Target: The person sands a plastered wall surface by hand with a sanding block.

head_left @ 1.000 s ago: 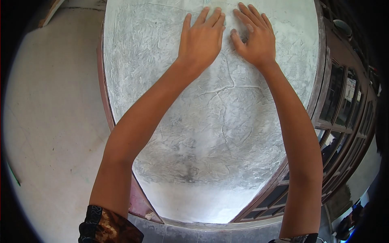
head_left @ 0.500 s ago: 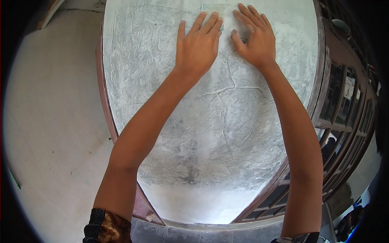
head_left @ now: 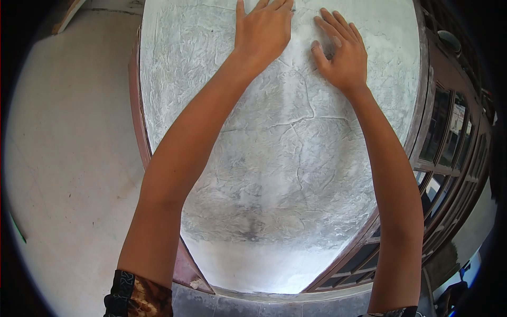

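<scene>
Textured panel (head_left: 253,174): takes up the centre of the frame, from the top edge nearly to the bottom; narrows downward.
Panel finish: mottled grey and white, rough, wrinkled; darkens to grey in the lower centre, turns pale and smoother at the foot.
Branching lines (head_left: 303,120): fork near mid-frame, running right, left and down; cannot tell crack from raised ridge.
Left hand (head_left: 262,30): lies back-up over the panel at top centre; fingers extended, little finger apart from the rest, tips partly cut by the frame edge; underside hidden, cannot tell what is beneath.
Right hand (head_left: 343,55): lies over the panel at upper right of centre, near the left hand; thumb well apart from the fingers, fingers slightly spread; palm contact hidden.
Sleeve (head_left: 149,296): dark with brown pattern, lower left.
Brown trim (head_left: 138,105): borders the panel at left.
Glazed frame (head_left: 429,124): brown, right side.
Tiled floor (head_left: 237,306): grey, bottom centre.
</scene>
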A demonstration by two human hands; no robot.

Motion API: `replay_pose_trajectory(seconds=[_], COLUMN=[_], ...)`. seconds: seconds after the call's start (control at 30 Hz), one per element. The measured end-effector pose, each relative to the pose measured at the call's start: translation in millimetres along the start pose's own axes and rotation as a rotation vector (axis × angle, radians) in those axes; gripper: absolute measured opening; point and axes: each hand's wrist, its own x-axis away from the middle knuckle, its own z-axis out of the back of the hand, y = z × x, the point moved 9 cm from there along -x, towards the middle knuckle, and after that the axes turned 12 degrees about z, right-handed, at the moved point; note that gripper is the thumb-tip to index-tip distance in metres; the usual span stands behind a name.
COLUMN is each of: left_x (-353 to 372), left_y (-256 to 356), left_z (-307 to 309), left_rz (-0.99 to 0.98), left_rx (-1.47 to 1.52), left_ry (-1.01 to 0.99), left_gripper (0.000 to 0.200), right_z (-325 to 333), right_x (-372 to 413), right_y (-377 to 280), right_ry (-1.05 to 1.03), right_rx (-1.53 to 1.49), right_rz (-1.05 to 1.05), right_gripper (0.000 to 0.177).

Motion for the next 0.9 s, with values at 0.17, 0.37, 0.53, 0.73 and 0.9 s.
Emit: replay_pose_trajectory(seconds=[0.17, 0.37, 0.53, 0.73, 0.9], left_x=[41, 5, 38, 17, 3], left_y=[16, 10, 19, 15, 3], left_z=[-6, -10, -5, -6, -7], left_rz=[0.013, -0.030, 0.041, -0.041, -0.036], left_rx=[-0.082, 0.001, 0.000, -0.027, 0.018], left_ry=[0.045, 0.133, 0.053, 0.106, 0.039], left_gripper=[0.036, 0.036, 0.035, 0.033, 0.034], right_z=[1, 3, 1, 2, 0], right_x=[0, -1, -2, -3, 0], right_y=[-1, -1, -1, -1, 0], right_ry=[0.012, 0.012, -0.071, -0.057, -0.074], right_rx=[-0.015, -0.020, -0.104, -0.086, -0.104], right_rz=[0.008, 0.007, -0.072, -0.075, -0.085], right_gripper=[0.047, 0.048, 0.054, 0.054, 0.054])
